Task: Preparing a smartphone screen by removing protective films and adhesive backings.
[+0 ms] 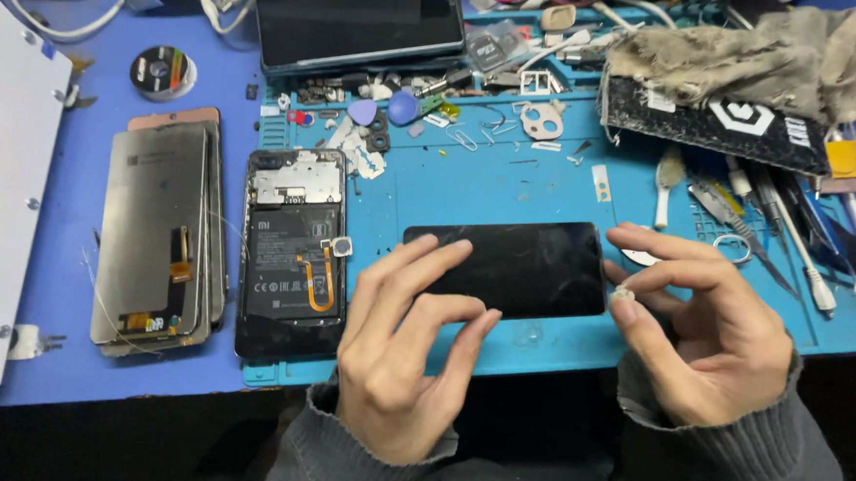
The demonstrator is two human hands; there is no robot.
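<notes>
A black phone screen panel (pixel 524 265) lies flat on the blue work mat (pixel 470 189), its glass showing scratches or cracks. My left hand (pixel 403 342) rests at the panel's left end, fingertips touching its edge and top. My right hand (pixel 697 328) hovers at the panel's right end, thumb and forefinger pinching a small pale bit of residue (pixel 623 294). An opened phone body (pixel 293 253) with its battery and an orange flex cable exposed lies left of my left hand.
A stack of spare display panels (pixel 160 236) sits at the left on the blue table. A tablet (pixel 362 17) lies at the back. Tweezers and tools (pixel 760 234), a dirty rag (pixel 750 52), picks, screws, a tape roll (pixel 162 68) and a white board (pixel 1 199) surround the mat.
</notes>
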